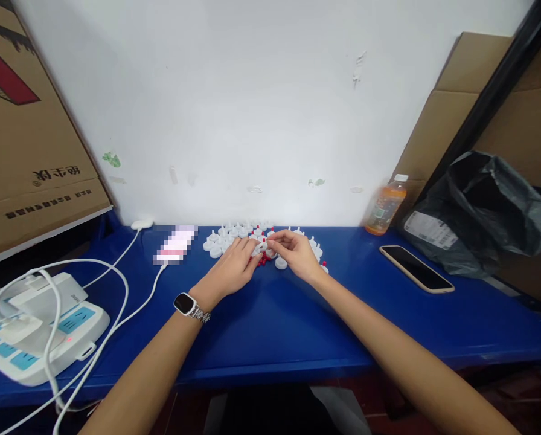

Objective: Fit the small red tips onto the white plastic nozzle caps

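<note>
Both my hands meet over a pile of small white plastic caps (234, 232) and tiny red pieces (264, 260) near the back of the blue table (270, 326). My left hand (234, 266) and my right hand (295, 252) pinch one small white cap (262, 246) together between their fingertips. A watch sits on my left wrist. Parts of the pile are hidden under my hands.
A white power strip (39, 335) with white cables lies at the left edge. A phone on a charging cable (176, 244) rests left of the pile. An orange drink bottle (386, 205), a dark phone (416, 269) and a black bag (483, 211) stand at the right. Cardboard boxes flank both sides.
</note>
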Demonstrator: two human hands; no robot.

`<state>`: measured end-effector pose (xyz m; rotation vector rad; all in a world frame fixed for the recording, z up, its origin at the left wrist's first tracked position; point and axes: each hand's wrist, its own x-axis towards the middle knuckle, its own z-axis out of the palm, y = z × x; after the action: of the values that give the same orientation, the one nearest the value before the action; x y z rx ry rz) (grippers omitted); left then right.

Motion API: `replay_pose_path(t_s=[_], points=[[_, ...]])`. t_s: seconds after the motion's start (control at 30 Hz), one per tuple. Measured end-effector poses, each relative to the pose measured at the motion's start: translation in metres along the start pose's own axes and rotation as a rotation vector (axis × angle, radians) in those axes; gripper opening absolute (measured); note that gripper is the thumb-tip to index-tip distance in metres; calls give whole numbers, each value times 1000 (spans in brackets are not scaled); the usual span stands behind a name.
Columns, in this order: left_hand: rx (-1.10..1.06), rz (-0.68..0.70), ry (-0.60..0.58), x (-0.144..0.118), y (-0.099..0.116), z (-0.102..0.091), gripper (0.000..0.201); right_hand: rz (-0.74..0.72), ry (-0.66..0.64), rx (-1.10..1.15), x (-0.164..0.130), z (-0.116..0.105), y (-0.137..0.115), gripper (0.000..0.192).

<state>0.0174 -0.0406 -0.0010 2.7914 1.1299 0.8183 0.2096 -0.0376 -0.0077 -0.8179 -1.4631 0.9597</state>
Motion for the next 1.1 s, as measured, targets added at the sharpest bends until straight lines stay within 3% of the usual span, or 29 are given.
replay_pose_path(t_s=[0.43, 0.67, 0.83, 0.97, 1.1], points=[[-85, 43, -26, 0, 14, -7, 34, 25, 55, 53, -4, 6, -12, 41], [-73, -38, -27, 0, 16, 2, 57, 47, 136, 106, -5, 13, -10, 41], [-78, -5, -13, -2, 14, 4, 58, 35, 100, 65, -7, 14, -11, 44], [-101, 0, 55, 3, 9, 8, 66, -20, 41, -11, 0, 4, -16, 41], [-89, -51, 176, 7, -3, 9, 77, -146, 142, -214, 35, -19, -15, 27]])
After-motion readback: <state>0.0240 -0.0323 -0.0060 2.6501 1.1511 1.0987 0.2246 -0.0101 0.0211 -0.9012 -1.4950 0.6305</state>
